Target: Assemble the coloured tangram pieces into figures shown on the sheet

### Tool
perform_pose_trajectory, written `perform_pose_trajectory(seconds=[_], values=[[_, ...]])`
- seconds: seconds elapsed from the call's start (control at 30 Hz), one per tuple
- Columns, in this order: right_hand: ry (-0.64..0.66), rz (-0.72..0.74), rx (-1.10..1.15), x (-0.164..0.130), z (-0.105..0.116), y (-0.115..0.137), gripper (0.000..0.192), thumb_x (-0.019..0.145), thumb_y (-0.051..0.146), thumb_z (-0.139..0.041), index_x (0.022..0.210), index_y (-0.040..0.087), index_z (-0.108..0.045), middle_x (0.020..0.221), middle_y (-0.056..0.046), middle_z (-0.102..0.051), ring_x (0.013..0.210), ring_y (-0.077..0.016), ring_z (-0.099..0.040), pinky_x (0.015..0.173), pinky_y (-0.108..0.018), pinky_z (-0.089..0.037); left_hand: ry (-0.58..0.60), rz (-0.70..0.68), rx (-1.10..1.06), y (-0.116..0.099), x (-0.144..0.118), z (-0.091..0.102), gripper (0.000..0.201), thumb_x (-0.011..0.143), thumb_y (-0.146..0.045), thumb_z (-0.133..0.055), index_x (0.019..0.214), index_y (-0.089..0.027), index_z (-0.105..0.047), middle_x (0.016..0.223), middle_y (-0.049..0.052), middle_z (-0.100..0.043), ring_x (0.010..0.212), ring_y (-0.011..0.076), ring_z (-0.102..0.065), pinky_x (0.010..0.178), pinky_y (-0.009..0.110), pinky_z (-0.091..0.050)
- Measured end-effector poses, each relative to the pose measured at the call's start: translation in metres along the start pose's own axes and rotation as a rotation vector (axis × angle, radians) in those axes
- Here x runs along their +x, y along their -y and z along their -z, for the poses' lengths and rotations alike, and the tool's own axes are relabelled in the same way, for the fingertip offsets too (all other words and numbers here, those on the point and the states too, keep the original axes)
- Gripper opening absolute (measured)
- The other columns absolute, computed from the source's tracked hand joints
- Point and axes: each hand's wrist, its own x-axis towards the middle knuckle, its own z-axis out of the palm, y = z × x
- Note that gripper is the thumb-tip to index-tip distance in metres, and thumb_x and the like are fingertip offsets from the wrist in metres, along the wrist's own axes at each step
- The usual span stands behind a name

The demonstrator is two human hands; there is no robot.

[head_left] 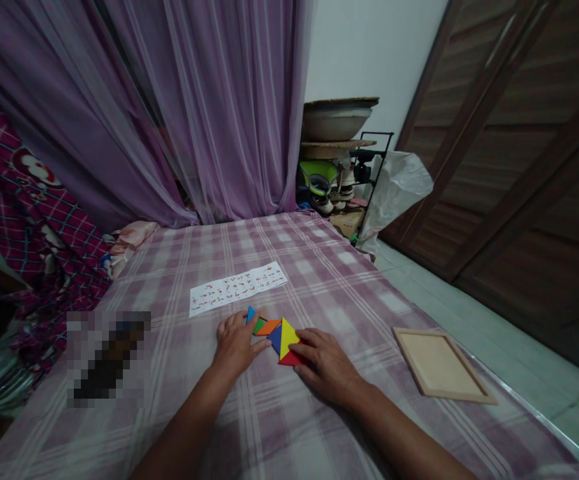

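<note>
Several flat coloured tangram pieces (279,333) lie joined on a purple checked cloth (319,267): blue, green, orange, yellow and red. My left hand (237,347) rests flat on the cloth at their left, fingertips touching the blue and green pieces. My right hand (327,367) lies at their right, fingers pressing the red piece (289,360). Neither hand lifts a piece. A white sheet with small red figures (237,288) lies just beyond the pieces.
An empty wooden tray (442,365) sits near the cloth's right edge. A blurred dark object (107,360) lies to the left. Purple curtains (194,107) hang behind; a rack with bowls and shoes (337,160) stands by a wooden door (519,147).
</note>
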Motion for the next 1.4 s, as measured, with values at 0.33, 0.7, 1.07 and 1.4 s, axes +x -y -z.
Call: perform_pose_trajectory(seconds=[0.33, 0.7, 1.07, 1.4], values=[[-0.061, 0.008, -0.074, -0.003, 0.021, -0.061, 0.037, 0.082, 0.022, -0.067, 0.119, 0.021, -0.070, 0.130, -0.014, -0.063, 0.122, -0.0306, -0.056, 0.102, -0.049, -0.045, 0.011, -0.087, -0.036, -0.048, 0.052, -0.011, 0.067, 0.083, -0.054, -0.067, 0.143, -0.033, -0.047, 0.140, 0.011, -0.051, 0.127, 0.0321, -0.045, 0.105, 0.046, -0.030], [-0.067, -0.012, -0.110, -0.002, 0.046, -0.122, 0.037, 0.086, 0.027, -0.063, 0.121, 0.018, -0.069, 0.130, -0.017, -0.063, 0.119, -0.0314, -0.058, 0.100, -0.049, -0.047, 0.017, -0.192, -0.041, -0.096, 0.107, -0.022, 0.062, 0.087, -0.055, -0.061, 0.143, -0.031, -0.047, 0.138, 0.013, -0.050, 0.130, 0.0326, -0.043, 0.107, 0.047, -0.030], [-0.067, -0.098, -0.062, 0.001, 0.055, -0.141, 0.037, 0.085, 0.028, -0.063, 0.120, 0.020, -0.070, 0.131, -0.017, -0.062, 0.123, -0.0318, -0.056, 0.104, -0.050, -0.044, -0.005, -0.213, -0.049, -0.112, 0.129, -0.030, 0.065, 0.085, -0.053, -0.065, 0.143, -0.031, -0.045, 0.140, 0.013, -0.050, 0.130, 0.0326, -0.044, 0.106, 0.048, -0.033], [-0.036, -0.322, 0.156, 0.016, 0.075, -0.165, 0.043, 0.084, 0.025, -0.059, 0.126, 0.021, -0.064, 0.125, -0.011, -0.068, 0.114, -0.0273, -0.063, 0.100, -0.044, -0.048, -0.225, -0.418, -0.145, -0.108, 0.070, -0.042, 0.039, 0.088, -0.030, -0.066, 0.127, -0.029, -0.061, 0.136, 0.010, -0.053, 0.126, 0.0277, -0.047, 0.106, 0.049, -0.034]])
